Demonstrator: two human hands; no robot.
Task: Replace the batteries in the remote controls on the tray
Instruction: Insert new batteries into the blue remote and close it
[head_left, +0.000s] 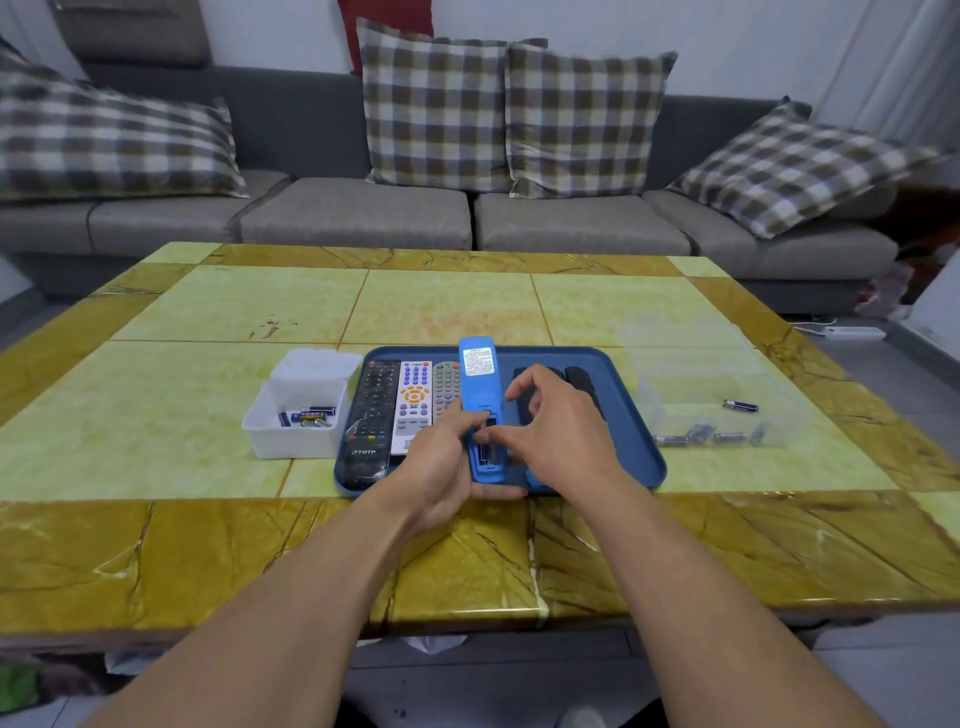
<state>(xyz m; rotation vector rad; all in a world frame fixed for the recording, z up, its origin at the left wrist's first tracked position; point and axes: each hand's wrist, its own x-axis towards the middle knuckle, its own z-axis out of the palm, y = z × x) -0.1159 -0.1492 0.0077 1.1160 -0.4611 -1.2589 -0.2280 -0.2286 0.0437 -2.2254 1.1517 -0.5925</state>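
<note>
— Gripping what, exactly, with that left hand (441, 462)?

— The long bright-blue plastic remote control (482, 405), held face down over the dark-blue plastic tray (631, 415). The fingers curl under its near end, the thumb lies along its left edge, and the forearm comes up from the lower left.

— And the right hand (556, 431)?

— It arches over the remote's open battery bay, thumb and forefinger pinched together at the slot (whether a cell sits between them I cannot tell, it is too small). The other fingers fan upward, bent.

— Where are the other remotes?

— Just left of the left hand, side by side on the tray: a black remote control (371, 415), a white one with orange and purple buttons (414, 400) and a grey one (445, 387). Beyond the right hand lie two black remotes (582, 384), partly hidden.

— Batteries?

— Left of the tray, a white plastic box (291, 431) holds several blue ones (309, 414). Well to the right of the right hand, a clear plastic box (727, 395) holds more batteries (706, 434), all on the green and ochre tiled table (260, 312).
</note>
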